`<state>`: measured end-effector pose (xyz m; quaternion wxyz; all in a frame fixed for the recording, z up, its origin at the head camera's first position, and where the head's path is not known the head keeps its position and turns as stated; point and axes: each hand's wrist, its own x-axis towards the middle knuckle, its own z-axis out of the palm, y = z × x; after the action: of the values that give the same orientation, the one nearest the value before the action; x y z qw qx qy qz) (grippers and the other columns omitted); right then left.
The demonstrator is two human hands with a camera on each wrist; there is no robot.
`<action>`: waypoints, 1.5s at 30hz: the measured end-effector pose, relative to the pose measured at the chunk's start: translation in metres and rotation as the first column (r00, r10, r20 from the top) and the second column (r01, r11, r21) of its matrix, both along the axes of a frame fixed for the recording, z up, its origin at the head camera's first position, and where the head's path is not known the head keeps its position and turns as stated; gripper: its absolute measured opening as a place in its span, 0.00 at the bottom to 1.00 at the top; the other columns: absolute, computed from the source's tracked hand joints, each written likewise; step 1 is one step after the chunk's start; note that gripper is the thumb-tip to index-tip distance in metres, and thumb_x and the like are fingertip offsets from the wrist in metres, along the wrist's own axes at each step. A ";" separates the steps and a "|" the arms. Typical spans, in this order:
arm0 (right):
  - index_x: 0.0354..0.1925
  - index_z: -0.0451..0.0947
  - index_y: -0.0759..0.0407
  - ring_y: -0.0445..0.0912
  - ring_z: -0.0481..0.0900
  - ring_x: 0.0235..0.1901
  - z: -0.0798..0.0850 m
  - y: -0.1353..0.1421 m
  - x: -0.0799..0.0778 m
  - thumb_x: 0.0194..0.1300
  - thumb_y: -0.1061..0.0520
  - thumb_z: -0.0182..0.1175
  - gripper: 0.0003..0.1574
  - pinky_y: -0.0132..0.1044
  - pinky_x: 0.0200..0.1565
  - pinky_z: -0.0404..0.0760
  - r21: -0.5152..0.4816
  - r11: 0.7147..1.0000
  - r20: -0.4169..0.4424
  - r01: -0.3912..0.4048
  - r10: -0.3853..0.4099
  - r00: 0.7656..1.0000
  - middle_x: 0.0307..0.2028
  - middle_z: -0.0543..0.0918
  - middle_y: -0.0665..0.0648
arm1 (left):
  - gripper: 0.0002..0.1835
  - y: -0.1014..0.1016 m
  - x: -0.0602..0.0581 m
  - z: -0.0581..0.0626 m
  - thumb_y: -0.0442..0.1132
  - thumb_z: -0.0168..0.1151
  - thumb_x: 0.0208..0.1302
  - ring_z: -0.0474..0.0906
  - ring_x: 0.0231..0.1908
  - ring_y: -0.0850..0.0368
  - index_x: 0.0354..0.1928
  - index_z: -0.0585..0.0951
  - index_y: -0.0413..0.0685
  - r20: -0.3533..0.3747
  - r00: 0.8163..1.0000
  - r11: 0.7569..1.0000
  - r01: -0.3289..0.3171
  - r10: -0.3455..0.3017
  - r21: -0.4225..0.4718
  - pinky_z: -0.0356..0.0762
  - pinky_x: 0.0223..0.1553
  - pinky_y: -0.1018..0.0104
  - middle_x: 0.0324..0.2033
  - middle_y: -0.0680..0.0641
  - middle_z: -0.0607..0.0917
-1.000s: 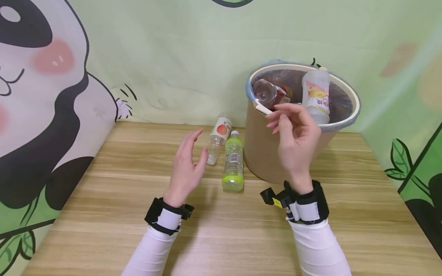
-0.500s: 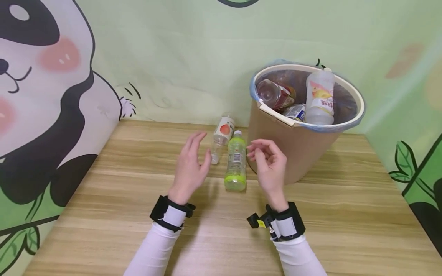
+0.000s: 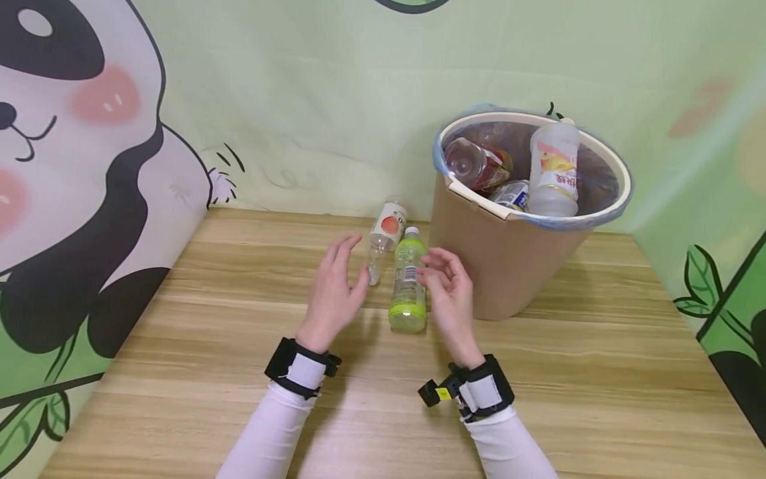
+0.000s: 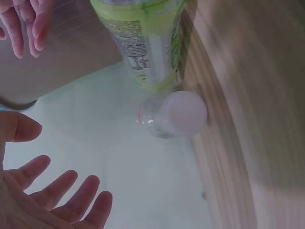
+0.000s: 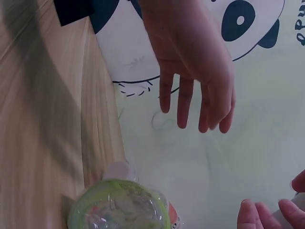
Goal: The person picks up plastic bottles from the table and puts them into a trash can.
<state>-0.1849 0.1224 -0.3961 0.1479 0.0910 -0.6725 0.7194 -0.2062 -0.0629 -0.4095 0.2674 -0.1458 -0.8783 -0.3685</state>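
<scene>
A green-labelled plastic bottle [image 3: 408, 283] lies on the wooden table, its white cap toward the back wall. Left of it lies a clear bottle [image 3: 385, 233] with a peach on its label, cap toward me. My left hand [image 3: 336, 293], fingers apart, hovers left of both bottles and holds nothing. On the other side my right hand [image 3: 450, 293], its fingers loosely bent, is close to the green bottle. The right wrist view shows a gap between that bottle [image 5: 119, 207] and the right fingertips [image 5: 248, 212]. In the left wrist view the clear bottle's cap [image 4: 186, 113] faces the camera.
A brown bin [image 3: 497, 259] with a blue liner stands right of the bottles. Inside it are a white bottle [image 3: 556, 173], a red-labelled bottle [image 3: 479, 163] and a can [image 3: 511, 194]. A panda-printed backdrop [image 3: 311, 113] rises behind the table.
My right hand has come down and left, from in front of the bin's rim to beside the green bottle. The left hand has shifted only slightly. Both bottles stay on the table.
</scene>
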 end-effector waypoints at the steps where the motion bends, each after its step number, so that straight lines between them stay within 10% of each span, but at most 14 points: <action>1: 0.57 0.66 0.70 0.64 0.75 0.48 0.000 0.000 0.000 0.65 0.71 0.47 0.21 0.41 0.49 0.79 -0.008 1.000 0.012 -0.005 0.005 1.000 0.48 0.76 0.67 | 0.27 0.001 -0.001 -0.001 0.37 0.57 0.62 0.67 0.60 0.44 0.64 0.67 0.39 0.006 1.000 1.000 0.001 -0.001 -0.001 0.67 0.60 0.49 0.62 0.39 0.70; 14: 0.60 0.63 0.71 0.66 0.70 0.53 0.008 0.006 0.001 0.69 0.68 0.45 0.22 0.58 0.58 0.70 -0.181 0.981 0.077 -0.065 0.080 0.994 0.50 0.74 0.65 | 0.29 0.010 -0.008 -0.012 0.37 0.57 0.62 0.67 0.59 0.43 0.65 0.66 0.40 0.110 0.994 1.000 0.020 -0.019 -0.008 0.66 0.60 0.46 0.61 0.37 0.70; 23: 0.60 0.64 0.70 0.65 0.71 0.53 0.009 0.008 0.001 0.68 0.68 0.45 0.22 0.56 0.58 0.71 -0.186 0.981 0.099 -0.052 0.072 0.992 0.49 0.75 0.63 | 0.30 0.019 -0.053 -0.002 0.40 0.56 0.63 0.68 0.57 0.42 0.66 0.64 0.38 0.219 0.975 0.997 0.057 -0.044 -0.051 0.68 0.58 0.48 0.60 0.35 0.70; 33: 0.58 0.65 0.70 0.52 0.76 0.48 0.012 0.005 0.004 0.67 0.67 0.46 0.21 0.58 0.59 0.69 -0.205 0.976 0.087 -0.069 0.088 0.992 0.48 0.75 0.63 | 0.34 0.029 -0.103 0.005 0.46 0.52 0.65 0.71 0.53 0.38 0.71 0.56 0.45 0.450 0.889 0.981 0.009 0.081 -0.194 0.74 0.51 0.46 0.61 0.33 0.67; 45: 0.56 0.68 0.66 0.65 0.72 0.51 0.014 0.006 0.005 0.66 0.67 0.45 0.20 0.52 0.55 0.74 -0.161 0.985 0.086 -0.060 0.075 0.993 0.48 0.76 0.63 | 0.36 0.042 -0.128 -0.003 0.51 0.53 0.65 0.73 0.50 0.39 0.72 0.56 0.51 0.543 0.811 0.946 -0.040 0.218 -0.320 0.75 0.47 0.48 0.58 0.34 0.71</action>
<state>-0.1797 0.1285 -0.3825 0.0990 0.0686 -0.6158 0.7787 -0.3339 -0.0210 -0.4128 -0.0085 -0.0061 -0.9704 -0.2413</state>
